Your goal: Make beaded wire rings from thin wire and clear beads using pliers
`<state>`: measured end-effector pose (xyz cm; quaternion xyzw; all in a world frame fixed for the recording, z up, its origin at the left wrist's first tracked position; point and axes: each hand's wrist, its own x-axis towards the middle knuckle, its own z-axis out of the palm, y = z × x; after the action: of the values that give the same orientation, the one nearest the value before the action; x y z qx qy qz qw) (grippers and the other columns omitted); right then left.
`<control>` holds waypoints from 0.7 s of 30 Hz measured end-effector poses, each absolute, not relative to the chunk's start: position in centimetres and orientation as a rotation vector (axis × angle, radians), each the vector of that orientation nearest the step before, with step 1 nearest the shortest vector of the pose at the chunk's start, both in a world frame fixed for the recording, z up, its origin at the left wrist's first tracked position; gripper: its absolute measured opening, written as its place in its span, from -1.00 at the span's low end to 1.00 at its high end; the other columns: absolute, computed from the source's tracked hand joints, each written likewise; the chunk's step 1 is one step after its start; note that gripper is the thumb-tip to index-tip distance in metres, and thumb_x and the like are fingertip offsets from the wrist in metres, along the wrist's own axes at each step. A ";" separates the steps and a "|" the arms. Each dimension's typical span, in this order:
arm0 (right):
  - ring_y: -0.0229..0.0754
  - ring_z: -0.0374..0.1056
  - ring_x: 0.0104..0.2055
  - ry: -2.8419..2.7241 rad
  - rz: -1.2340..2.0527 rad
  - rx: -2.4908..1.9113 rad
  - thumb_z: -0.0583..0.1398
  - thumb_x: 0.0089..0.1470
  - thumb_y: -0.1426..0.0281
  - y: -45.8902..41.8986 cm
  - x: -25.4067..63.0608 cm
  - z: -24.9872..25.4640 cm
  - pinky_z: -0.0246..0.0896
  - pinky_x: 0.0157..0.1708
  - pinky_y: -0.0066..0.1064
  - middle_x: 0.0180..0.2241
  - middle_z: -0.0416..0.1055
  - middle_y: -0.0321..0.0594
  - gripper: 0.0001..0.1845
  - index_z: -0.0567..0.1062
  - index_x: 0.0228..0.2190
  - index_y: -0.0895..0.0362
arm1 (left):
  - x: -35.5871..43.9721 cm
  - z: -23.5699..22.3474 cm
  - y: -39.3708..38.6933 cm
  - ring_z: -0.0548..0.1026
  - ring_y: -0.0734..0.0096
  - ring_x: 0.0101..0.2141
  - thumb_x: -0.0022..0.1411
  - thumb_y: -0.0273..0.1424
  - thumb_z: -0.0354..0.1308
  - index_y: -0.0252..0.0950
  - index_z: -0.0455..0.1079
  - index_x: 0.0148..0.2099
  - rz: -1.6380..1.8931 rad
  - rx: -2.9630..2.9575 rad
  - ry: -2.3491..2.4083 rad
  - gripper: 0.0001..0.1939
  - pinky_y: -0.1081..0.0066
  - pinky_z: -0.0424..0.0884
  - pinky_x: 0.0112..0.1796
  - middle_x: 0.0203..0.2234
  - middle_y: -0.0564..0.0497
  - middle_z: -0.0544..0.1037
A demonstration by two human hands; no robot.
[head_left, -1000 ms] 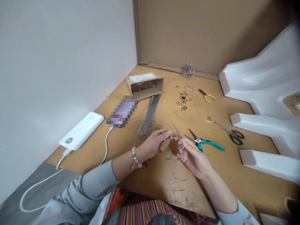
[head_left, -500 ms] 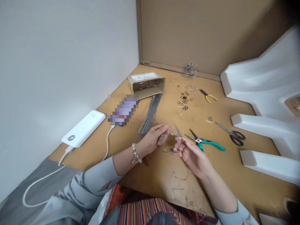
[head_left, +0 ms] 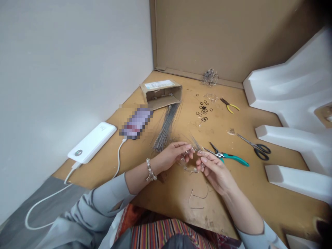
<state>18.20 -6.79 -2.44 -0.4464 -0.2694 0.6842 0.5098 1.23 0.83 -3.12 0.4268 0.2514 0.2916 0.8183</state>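
Head view: you hold the beaded wire loop between both hands, over the near part of the table. Your left hand pinches one side, thumb to finger; your right hand pinches the other, fingertips close to the left ones. Done, by the look of it: clear beads sit on the wire along the lower stretch, and it curves into a rough ring. Remaining: hard to say; fingers cover part of the top, so can't tell whether the ends are joined. Green-handled pliers lie unheld just beyond your right hand. Wire bundle lies near your left; loose wire bits lie nearer you.
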 end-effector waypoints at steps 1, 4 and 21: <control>-0.33 0.37 -0.45 -0.636 1.658 -1.075 0.29 -0.04 0.32 -6.8 18.2 -2.4 0.28 -0.38 -0.47 -0.45 0.49 -0.28 -0.80 0.55 -0.31 0.09 | 1.3 -3.2 0.9 0.38 0.62 -0.53 0.17 -0.24 0.17 -0.41 0.41 -0.36 0.625 0.874 0.538 -0.72 0.56 0.27 -0.45 -0.50 0.02 0.47; -0.23 0.43 -0.30 -0.594 1.643 -1.070 0.24 0.01 0.25 -6.7 18.2 -2.3 0.31 -0.29 -0.40 -0.32 0.53 -0.18 -0.77 0.55 -0.29 0.10 | 1.3 -3.3 1.2 0.38 0.63 -0.57 0.16 -0.27 0.19 -0.42 0.41 -0.35 0.637 0.727 0.536 -0.75 0.57 0.29 -0.49 -0.54 0.05 0.46; -0.34 0.33 -0.40 -0.472 1.725 -0.983 0.28 -0.02 0.33 -6.4 18.6 -2.8 0.26 -0.34 -0.49 -0.47 0.43 -0.29 -0.87 0.54 -0.42 0.13 | 1.3 -3.9 1.4 0.40 0.61 -0.61 0.19 -0.26 0.16 -0.43 0.42 -0.29 0.639 0.623 0.505 -0.72 0.58 0.31 -0.53 -0.59 0.07 0.44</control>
<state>18.58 -6.41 -2.78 -0.4104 -0.1972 0.7204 0.5232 1.27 1.36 -3.89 0.2983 0.2415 0.3057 0.8713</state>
